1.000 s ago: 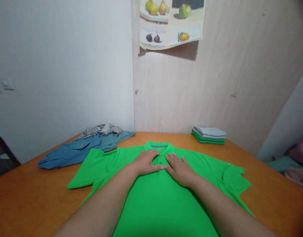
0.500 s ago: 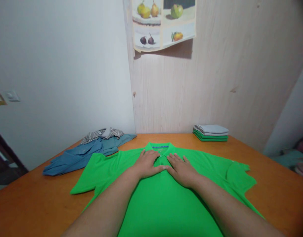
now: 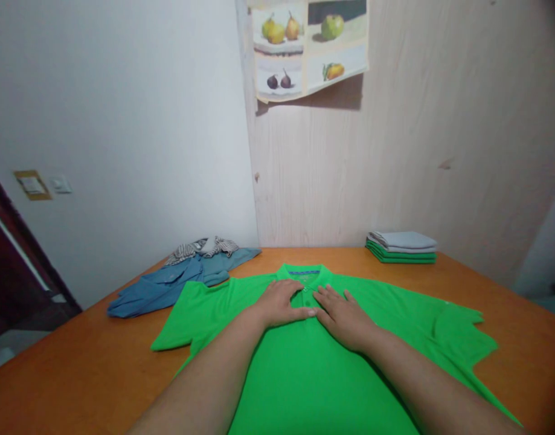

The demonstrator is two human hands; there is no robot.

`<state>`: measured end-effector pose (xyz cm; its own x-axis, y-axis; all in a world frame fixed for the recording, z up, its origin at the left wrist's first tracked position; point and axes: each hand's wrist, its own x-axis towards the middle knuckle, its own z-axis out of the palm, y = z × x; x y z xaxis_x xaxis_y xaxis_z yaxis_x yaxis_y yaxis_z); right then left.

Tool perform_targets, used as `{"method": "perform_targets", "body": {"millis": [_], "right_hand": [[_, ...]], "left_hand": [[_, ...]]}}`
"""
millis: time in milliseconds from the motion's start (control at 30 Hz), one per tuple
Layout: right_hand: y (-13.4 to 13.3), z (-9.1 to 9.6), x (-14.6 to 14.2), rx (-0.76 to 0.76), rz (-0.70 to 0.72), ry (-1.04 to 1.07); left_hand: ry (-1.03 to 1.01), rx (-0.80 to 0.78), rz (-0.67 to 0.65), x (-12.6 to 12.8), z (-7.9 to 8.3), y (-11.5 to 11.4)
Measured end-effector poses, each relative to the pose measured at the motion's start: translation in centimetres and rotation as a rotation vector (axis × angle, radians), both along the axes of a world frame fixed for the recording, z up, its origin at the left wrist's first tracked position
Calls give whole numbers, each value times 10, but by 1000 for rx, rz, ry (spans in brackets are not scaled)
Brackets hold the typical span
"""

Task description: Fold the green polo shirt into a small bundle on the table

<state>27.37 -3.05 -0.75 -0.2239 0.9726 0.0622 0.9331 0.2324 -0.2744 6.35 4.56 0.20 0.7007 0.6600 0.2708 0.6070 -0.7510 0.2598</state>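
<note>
A bright green polo shirt lies spread front side up, its collar at the far end and its sleeves out to both sides. My left hand rests flat on the chest just left of the button placket, below the collar. On the other side of the placket lies my right hand, palm down with fingers extended. The two thumbs meet or nearly meet over the placket. Neither hand grips the cloth. The right sleeve is rumpled and partly folded over.
An orange-brown table bears everything. Crumpled blue clothing lies at the back left, with a striped cloth on it. A stack of folded green and light grey garments sits back right. A fruit picture sheet hangs on the wall.
The view has turned a little to the left, so everything appears shifted right. Both hands keep their place on the shirt, which lies as before.
</note>
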Motion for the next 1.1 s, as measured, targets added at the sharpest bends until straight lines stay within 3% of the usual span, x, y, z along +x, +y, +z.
{"method": "perform_targets", "body": {"millis": [367, 600, 800, 933, 1100], "right_hand": [[2, -5, -1, 45, -5, -40], [3, -8, -1, 44, 0, -53], [5, -10, 0, 53, 1, -58], [6, -12, 0, 54, -5, -58], [7, -15, 2, 61, -3, -59]], "left_hand": [[-81, 33, 158, -6, -4, 11], [-28, 24, 340, -43, 11, 23], [68, 10, 372, -73, -4, 7], [139, -1, 402, -78, -13, -2], [177, -46, 421, -78, -10, -2]]}}
